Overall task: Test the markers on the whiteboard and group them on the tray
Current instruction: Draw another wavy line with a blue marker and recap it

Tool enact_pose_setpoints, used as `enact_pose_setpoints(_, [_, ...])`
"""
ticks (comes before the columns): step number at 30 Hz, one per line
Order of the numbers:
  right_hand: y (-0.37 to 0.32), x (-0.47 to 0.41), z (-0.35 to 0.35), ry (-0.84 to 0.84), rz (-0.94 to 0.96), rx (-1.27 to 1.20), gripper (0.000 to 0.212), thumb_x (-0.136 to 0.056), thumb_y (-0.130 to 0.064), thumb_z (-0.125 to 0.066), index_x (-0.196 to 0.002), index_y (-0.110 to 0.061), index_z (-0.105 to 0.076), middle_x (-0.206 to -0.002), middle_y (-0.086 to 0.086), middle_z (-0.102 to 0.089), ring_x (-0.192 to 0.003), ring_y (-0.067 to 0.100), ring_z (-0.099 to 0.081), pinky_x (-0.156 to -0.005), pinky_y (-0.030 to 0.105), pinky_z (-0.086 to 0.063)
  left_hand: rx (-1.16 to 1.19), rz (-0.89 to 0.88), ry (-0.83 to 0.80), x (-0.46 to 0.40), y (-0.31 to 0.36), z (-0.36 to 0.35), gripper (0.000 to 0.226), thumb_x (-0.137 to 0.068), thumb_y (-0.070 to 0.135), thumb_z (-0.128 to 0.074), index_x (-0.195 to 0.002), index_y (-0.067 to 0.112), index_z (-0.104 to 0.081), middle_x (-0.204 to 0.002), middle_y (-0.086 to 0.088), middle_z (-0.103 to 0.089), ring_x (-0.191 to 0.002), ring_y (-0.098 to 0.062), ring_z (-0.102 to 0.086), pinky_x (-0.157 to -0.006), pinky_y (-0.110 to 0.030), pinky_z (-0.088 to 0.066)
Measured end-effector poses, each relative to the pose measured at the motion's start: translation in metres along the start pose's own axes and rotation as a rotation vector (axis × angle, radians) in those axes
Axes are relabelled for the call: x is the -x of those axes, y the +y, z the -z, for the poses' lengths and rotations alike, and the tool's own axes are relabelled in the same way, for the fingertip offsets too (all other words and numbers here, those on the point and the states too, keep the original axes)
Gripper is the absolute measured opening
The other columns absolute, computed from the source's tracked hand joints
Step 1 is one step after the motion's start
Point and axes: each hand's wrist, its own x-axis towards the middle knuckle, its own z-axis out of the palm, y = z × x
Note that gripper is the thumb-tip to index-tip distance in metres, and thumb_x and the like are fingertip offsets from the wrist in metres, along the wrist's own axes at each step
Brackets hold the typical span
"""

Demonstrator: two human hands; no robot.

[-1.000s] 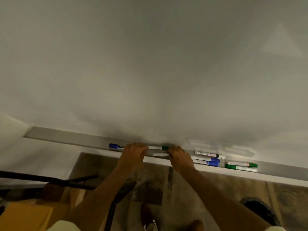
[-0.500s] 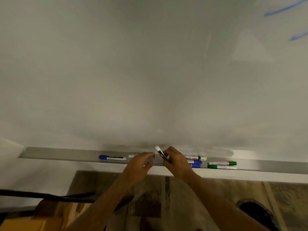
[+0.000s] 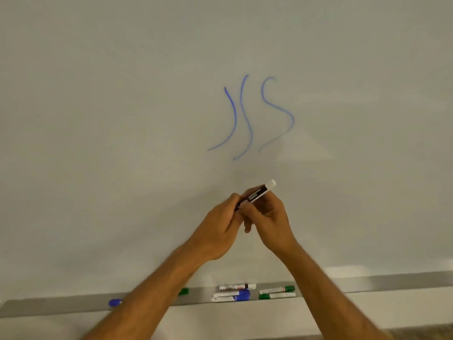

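Observation:
A black-labelled marker (image 3: 258, 192) with a white end is held in front of the whiteboard (image 3: 122, 119), tilted up to the right. My right hand (image 3: 269, 217) grips its barrel; my left hand (image 3: 220, 227) is closed around its lower end, which is hidden. Three wavy blue lines (image 3: 247, 119) are drawn on the board above. On the grey tray (image 3: 367, 283) below lie a black marker (image 3: 237, 287), two blue markers (image 3: 231, 296) side by side, and two green markers (image 3: 277, 292). A blue cap (image 3: 114, 302) and a green cap (image 3: 183, 291) show beside my left forearm.
The whiteboard fills nearly the whole view. The tray runs along its bottom edge from left to right, with a white ledge below it. A strip of patterned floor (image 3: 421, 333) shows at the lower right corner.
My right hand lifted the black marker off the tray and both hands rose in front of the board. The view tilted up, bringing the blue lines into sight.

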Motion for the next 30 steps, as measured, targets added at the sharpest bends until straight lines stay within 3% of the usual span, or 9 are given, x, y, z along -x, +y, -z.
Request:
enact_pose_setpoints(4, [-0.046, -0.003, 0.025, 0.038, 0.149, -0.001, 0.021, -0.1, -0.029, -0.045, -0.093, -0.017, -0.061, -0.066, 0.02, -0.057, -0.05, 0.037, -0.05, -0.043, 0.033, -0.044, -0.186, -0.165, 0.119, -0.017, 0.049, -0.002, 0.028, -0.103, 0.044, -0.037, -0.112, 0.025, -0.055, -0.06, 0.021, -0.05, -0.052, -0.004, -0.053, -0.051, -0.009, -0.033])
enact_pose_setpoints(9, [-0.085, -0.012, 0.049, 0.147, 0.287, 0.014, 0.016, -0.095, -0.025, -0.05, -0.092, -0.016, -0.063, -0.063, 0.008, -0.061, -0.048, 0.019, -0.051, -0.043, 0.035, -0.041, -0.381, -0.22, 0.179, -0.042, 0.075, 0.03, 0.034, -0.092, 0.066, -0.043, -0.11, 0.038, -0.054, -0.063, 0.009, -0.051, -0.057, -0.011, -0.051, -0.055, -0.028, -0.045])
enact_pose_setpoints(11, [-0.099, -0.023, 0.061, 0.297, 0.316, 0.022, 0.01, -0.09, -0.015, -0.056, -0.092, -0.015, -0.066, -0.067, 0.008, -0.066, -0.049, 0.016, -0.052, -0.044, 0.029, -0.042, -0.434, -0.264, 0.348, -0.053, 0.075, 0.06, 0.026, -0.094, 0.052, -0.05, -0.112, 0.034, -0.057, -0.074, 0.011, -0.055, -0.065, -0.007, -0.052, -0.063, -0.029, -0.047])
enact_pose_setpoints(13, [-0.112, -0.038, 0.074, 0.4, 0.379, 0.083, 0.015, -0.087, -0.007, -0.058, -0.093, -0.015, -0.07, -0.076, 0.011, -0.071, -0.054, 0.018, -0.057, -0.049, 0.031, -0.045, -0.551, -0.39, 0.587, -0.065, 0.07, 0.093, 0.022, -0.098, 0.016, -0.051, -0.116, 0.017, -0.063, -0.095, 0.001, -0.063, -0.085, -0.02, -0.059, -0.078, -0.032, -0.048])
enact_pose_setpoints(17, [-0.129, -0.068, 0.089, 0.477, 0.536, 0.294, 0.023, -0.088, 0.001, -0.06, -0.103, -0.012, -0.073, -0.094, 0.002, -0.073, -0.074, 0.017, -0.066, -0.061, 0.036, -0.053, -0.783, -0.494, 0.819, -0.096, 0.057, 0.144, 0.046, -0.09, -0.017, -0.04, -0.128, 0.0, -0.059, -0.132, -0.018, -0.058, -0.119, -0.038, -0.05, -0.108, -0.027, -0.036])
enact_pose_setpoints(20, [-0.131, -0.088, 0.09, 0.545, 0.625, 0.416, 0.023, -0.093, -0.003, -0.059, -0.111, -0.008, -0.072, -0.102, 0.002, -0.072, -0.08, 0.007, -0.066, -0.066, 0.024, -0.05, -0.921, -0.498, 0.796, -0.114, 0.044, 0.154, 0.06, -0.09, -0.021, -0.039, -0.145, 0.001, -0.043, -0.155, -0.018, -0.037, -0.145, -0.039, -0.029, -0.12, -0.043, -0.025])
enact_pose_setpoints(24, [-0.12, -0.102, 0.089, 0.493, 0.706, 0.536, 0.028, -0.096, -0.011, -0.06, -0.123, -0.008, -0.068, -0.117, -0.001, -0.071, -0.098, 0.009, -0.069, -0.08, 0.026, -0.054, -0.965, -0.387, 0.771, -0.117, 0.028, 0.141, 0.071, -0.089, -0.014, -0.039, -0.154, 0.011, -0.029, -0.163, -0.014, -0.019, -0.152, -0.033, -0.009, -0.122, -0.048, -0.01])
enact_pose_setpoints(27, [-0.096, -0.093, 0.089, 0.476, 0.766, 0.617, 0.023, -0.094, -0.009, -0.06, -0.114, -0.004, -0.07, -0.107, -0.001, -0.071, -0.083, 0.01, -0.069, -0.074, 0.022, -0.053, -0.972, -0.432, 0.799, -0.12, 0.023, 0.141, 0.068, -0.09, -0.01, -0.04, -0.154, 0.012, -0.031, -0.162, -0.015, -0.021, -0.152, -0.034, -0.013, -0.122, -0.048, -0.012])
enact_pose_setpoints(30, [-0.06, -0.074, 0.093, 0.629, 0.741, 0.644, 0.022, -0.089, -0.008, -0.056, -0.102, 0.0, -0.073, -0.093, 0.0, -0.072, -0.068, 0.014, -0.066, -0.064, 0.023, -0.052, -0.967, -0.46, 0.81, -0.122, 0.018, 0.141, 0.067, -0.091, -0.009, -0.04, -0.153, 0.012, -0.032, -0.162, -0.014, -0.021, -0.151, -0.034, -0.014, -0.123, -0.049, -0.014])
